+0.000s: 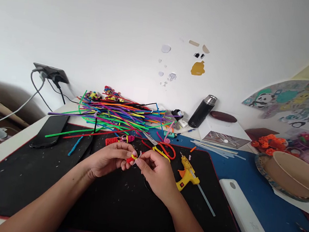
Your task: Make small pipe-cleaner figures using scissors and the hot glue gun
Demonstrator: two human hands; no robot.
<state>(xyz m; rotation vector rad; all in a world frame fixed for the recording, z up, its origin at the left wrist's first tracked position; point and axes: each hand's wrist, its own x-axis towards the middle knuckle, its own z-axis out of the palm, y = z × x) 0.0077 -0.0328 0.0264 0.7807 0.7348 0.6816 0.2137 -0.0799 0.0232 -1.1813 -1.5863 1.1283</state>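
Between my two hands, above the black mat, is a small red and yellow pipe-cleaner piece. My left hand is closed on it from the left, thumb and fingers pinching. From the right, my right hand pinches a pale pink strip against its yellow end. Just beyond the hands lies a pipe-cleaner figure in red, pink and yellow. Scissors with red and yellow handles rest behind my right hand. A yellow glue gun, with a clear glue stick in its back, lies right of that hand.
A heap of coloured pipe cleaners spreads along the wall. A black phone lies left. Behind on the right are a black thermos and loose glue sticks. A white oblong case and a basket stand right.
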